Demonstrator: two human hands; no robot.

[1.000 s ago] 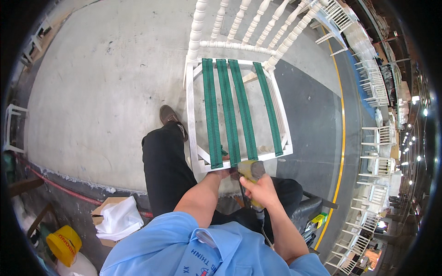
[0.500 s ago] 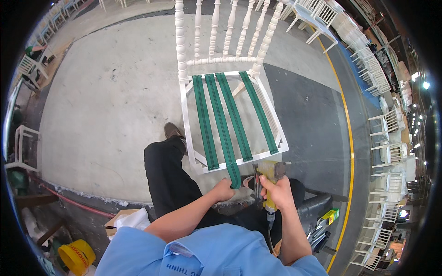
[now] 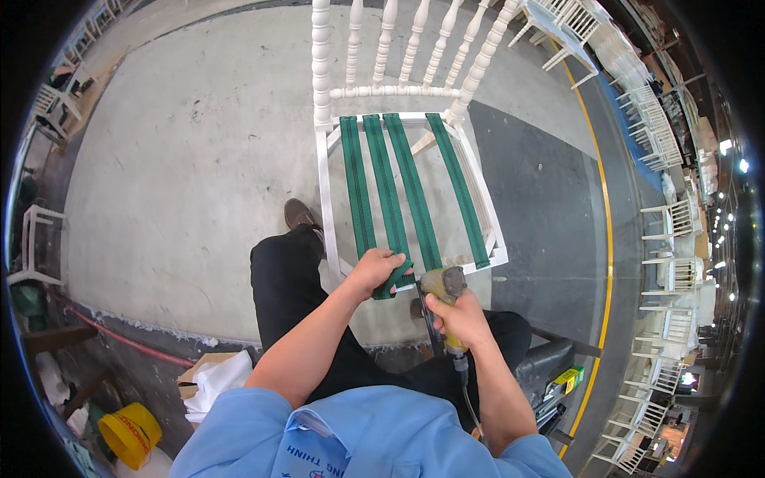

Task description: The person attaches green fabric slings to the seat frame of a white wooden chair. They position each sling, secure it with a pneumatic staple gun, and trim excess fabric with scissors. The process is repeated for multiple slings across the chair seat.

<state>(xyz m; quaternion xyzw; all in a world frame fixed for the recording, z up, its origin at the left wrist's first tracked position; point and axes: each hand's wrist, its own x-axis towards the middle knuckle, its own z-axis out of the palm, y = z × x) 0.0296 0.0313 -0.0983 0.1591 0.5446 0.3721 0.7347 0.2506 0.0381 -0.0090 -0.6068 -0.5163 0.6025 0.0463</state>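
Note:
A white chair frame (image 3: pixel 322 175) with a turned-spindle back (image 3: pixel 386 44) stands in front of me. Several green webbing straps (image 3: pixel 454 187) run across its open seat from back rail to front rail. My left hand (image 3: pixel 371 271) is closed on the loose end of the second strap from the left (image 3: pixel 386 187), folded back at the front rail. Wrapped round the handle of a yellow air staple gun (image 3: pixel 443 285) is my right hand (image 3: pixel 464 320). The gun's head is at the front rail, just right of my left hand; its nose is hidden. A hose (image 3: pixel 472 394) trails from its handle.
White chairs (image 3: pixel 673 275) line the right side beyond a yellow floor line (image 3: pixel 610 263). At lower left are a yellow bucket (image 3: pixel 131 434), a carton (image 3: pixel 191 382) with white wrapping and a red hose (image 3: pixel 127 331). Tools (image 3: pixel 550 406) and a yellow-green box (image 3: pixel 569 379) lie at my right.
My left hand has moved up to the front rail, folding the strap's end, which hung down before, back over it. My right hand has brought the staple gun leftward and up to the rail.

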